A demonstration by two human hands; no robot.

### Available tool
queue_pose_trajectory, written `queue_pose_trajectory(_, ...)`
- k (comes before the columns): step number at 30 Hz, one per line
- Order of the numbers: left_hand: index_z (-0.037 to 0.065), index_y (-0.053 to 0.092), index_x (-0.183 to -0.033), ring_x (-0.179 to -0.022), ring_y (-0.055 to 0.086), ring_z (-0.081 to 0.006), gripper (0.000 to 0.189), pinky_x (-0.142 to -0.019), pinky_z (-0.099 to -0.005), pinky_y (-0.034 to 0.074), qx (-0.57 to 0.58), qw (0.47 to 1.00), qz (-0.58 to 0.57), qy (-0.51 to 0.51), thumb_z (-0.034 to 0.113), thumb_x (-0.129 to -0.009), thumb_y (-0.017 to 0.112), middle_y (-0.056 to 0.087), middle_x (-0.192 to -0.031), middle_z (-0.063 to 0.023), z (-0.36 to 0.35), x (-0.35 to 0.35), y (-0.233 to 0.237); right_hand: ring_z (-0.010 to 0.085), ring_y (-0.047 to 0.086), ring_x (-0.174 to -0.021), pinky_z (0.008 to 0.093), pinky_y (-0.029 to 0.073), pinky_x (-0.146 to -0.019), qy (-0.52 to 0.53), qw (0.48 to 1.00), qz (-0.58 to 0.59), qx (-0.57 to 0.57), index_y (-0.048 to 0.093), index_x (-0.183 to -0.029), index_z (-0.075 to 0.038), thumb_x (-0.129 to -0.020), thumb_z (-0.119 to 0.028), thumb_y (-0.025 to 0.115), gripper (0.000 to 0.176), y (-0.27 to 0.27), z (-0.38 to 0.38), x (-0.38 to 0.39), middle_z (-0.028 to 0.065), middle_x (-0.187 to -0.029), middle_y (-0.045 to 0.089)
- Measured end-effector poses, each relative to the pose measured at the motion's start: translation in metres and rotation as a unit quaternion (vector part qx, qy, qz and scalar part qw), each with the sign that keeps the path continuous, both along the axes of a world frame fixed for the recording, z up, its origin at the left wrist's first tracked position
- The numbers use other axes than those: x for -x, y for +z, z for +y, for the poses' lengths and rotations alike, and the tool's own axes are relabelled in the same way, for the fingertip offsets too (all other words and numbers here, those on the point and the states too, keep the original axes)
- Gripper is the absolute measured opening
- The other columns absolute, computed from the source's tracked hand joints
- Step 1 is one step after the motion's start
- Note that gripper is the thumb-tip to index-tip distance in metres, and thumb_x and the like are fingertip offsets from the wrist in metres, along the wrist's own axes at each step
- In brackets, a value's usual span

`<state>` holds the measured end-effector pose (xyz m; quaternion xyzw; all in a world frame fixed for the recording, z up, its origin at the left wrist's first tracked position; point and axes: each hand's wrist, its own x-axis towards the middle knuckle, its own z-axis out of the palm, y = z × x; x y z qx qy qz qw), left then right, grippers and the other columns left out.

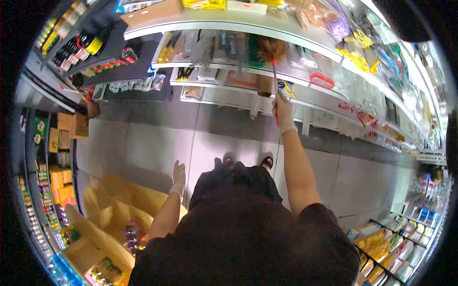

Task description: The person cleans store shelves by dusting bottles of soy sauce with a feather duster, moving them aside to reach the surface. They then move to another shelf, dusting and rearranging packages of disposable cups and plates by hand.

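In a pale glove, my right hand (284, 110) grips the red handle of a feather duster (273, 50). The duster's thin shaft points away from me, and its brown feathery head is in among the packaged goods on a shelf (305, 76) below the top one. My left hand (179, 175), also gloved, hangs over the tiled floor at my left side with nothing in it, its fingers partly apart. A brown cylindrical item (265, 86) is at the shelf edge beside the duster's shaft.
White shelves of bagged goods curve along the front and right. Dark shelves with bottles (90, 43) stand at the front left. Open cardboard boxes (112, 214) lie at my lower left. A wire rack (391, 233) is at the lower right.
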<state>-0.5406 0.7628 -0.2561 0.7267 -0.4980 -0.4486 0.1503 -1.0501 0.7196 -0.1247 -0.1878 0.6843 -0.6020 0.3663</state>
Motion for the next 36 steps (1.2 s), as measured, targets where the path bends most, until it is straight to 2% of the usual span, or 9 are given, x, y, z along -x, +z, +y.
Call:
queue_pose_trajectory(4, 0.007, 0.043, -0.137, -0.100, 0.061, -0.0273, 0.057, -0.088, -0.0352, 0.046, 0.013, 0.995, -0.017, -0.096, 0.039, -0.090, 0.052, 0.064, -0.111, -0.0178, -0.014, 0.007, -0.009, 0.0072, 0.041, -0.043, 0.0250, 0.033, -0.040, -0.032, 0.997, -0.002, -0.072, 0.057, -0.128, -0.011, -0.091, -0.028, 0.056, 0.040, -0.040, -0.002, 0.032, -0.0010, -0.063, 0.051)
queue_pose_trajectory(5, 0.006, 0.043, -0.136, -0.097, 0.062, -0.0260, 0.058, -0.087, -0.0347, 0.046, 0.005, 0.994, -0.005, -0.113, 0.039, -0.090, 0.052, 0.064, -0.109, -0.0174, -0.013, 0.017, -0.003, 0.0262, 0.061, -0.064, 0.0375, 0.047, -0.060, -0.008, 0.963, 0.233, -0.137, 0.057, -0.126, -0.008, -0.091, -0.026, 0.052, 0.039, -0.095, 0.006, 0.044, 0.0151, -0.077, 0.065)
queue_pose_trajectory(7, 0.002, 0.043, -0.135, -0.088, 0.062, -0.0215, 0.060, -0.083, -0.0327, 0.047, 0.019, 0.990, 0.091, -0.108, 0.040, -0.090, 0.053, 0.066, -0.105, -0.0149, -0.011, 0.005, -0.037, 0.0360, 0.063, -0.083, 0.0432, 0.048, -0.073, -0.024, 0.956, 0.256, -0.143, 0.056, -0.124, -0.007, -0.092, -0.028, 0.047, 0.039, -0.083, 0.063, 0.008, 0.0236, -0.095, 0.064)
queue_pose_trajectory(11, 0.002, 0.043, -0.136, -0.093, 0.063, -0.0218, 0.061, -0.085, -0.0331, 0.047, -0.076, 0.980, 0.009, -0.183, 0.041, -0.090, 0.053, 0.065, -0.108, -0.0173, -0.005, 0.013, -0.034, 0.0411, 0.053, -0.109, 0.0444, 0.044, -0.089, -0.044, 0.972, 0.015, -0.229, 0.051, -0.124, -0.001, -0.094, -0.030, 0.042, 0.042, -0.051, 0.224, -0.074, 0.0253, -0.116, 0.058)
queue_pose_trajectory(16, 0.001, 0.042, -0.136, -0.099, 0.062, -0.0233, 0.062, -0.089, -0.0342, 0.046, -0.157, 0.964, 0.019, -0.213, 0.043, -0.090, 0.052, 0.062, -0.113, -0.0201, -0.011, 0.026, -0.029, 0.0362, 0.060, -0.102, 0.0446, 0.045, -0.085, -0.065, 0.815, 0.094, -0.568, 0.067, -0.107, -0.008, -0.091, -0.036, 0.046, 0.038, -0.086, 0.383, -0.117, 0.0207, -0.104, 0.064)
queue_pose_trajectory(21, -0.002, 0.048, -0.128, -0.096, 0.061, -0.0223, 0.056, -0.087, -0.0334, 0.047, -0.122, 0.956, 0.036, -0.263, 0.041, -0.092, 0.048, 0.064, -0.109, -0.0172, -0.042, 0.068, -0.015, 0.0346, 0.062, -0.090, 0.0409, 0.048, -0.077, -0.129, 0.961, 0.066, -0.234, 0.066, -0.105, -0.004, -0.091, -0.028, 0.046, 0.034, -0.033, 0.272, -0.079, 0.0192, -0.095, 0.065)
queue_pose_trajectory(26, -0.003, 0.052, -0.124, -0.096, 0.061, -0.0209, 0.054, -0.085, -0.0334, 0.047, -0.145, 0.932, 0.012, -0.333, 0.040, -0.092, 0.048, 0.065, -0.106, -0.0147, -0.061, 0.149, 0.021, 0.0404, 0.059, -0.099, 0.0481, 0.044, -0.087, -0.036, 0.952, 0.154, -0.261, 0.063, -0.112, -0.013, -0.091, -0.046, 0.045, 0.043, -0.124, 0.165, -0.028, 0.0193, -0.104, 0.064)
queue_pose_trajectory(33, -0.004, 0.052, -0.124, -0.098, 0.060, -0.0196, 0.051, -0.085, -0.0326, 0.048, -0.182, 0.887, 0.090, -0.416, 0.036, -0.093, 0.051, 0.063, -0.111, -0.0141, -0.041, 0.220, -0.001, 0.0394, 0.060, -0.097, 0.0464, 0.046, -0.081, -0.124, 0.958, 0.031, -0.258, 0.064, -0.111, -0.011, -0.090, -0.042, 0.048, 0.041, -0.137, 0.328, -0.016, 0.0199, -0.101, 0.064)
queue_pose_trajectory(36, -0.005, 0.053, -0.123, -0.099, 0.060, -0.0206, 0.052, -0.085, -0.0334, 0.048, -0.219, 0.865, 0.041, -0.450, 0.038, -0.093, 0.050, 0.063, -0.111, -0.0148, -0.020, 0.250, 0.018, 0.0349, 0.064, -0.089, 0.0403, 0.048, -0.079, -0.191, 0.874, 0.099, -0.436, 0.067, -0.105, -0.005, -0.089, -0.036, 0.051, 0.038, -0.088, 0.437, -0.024, 0.0207, -0.096, 0.066)
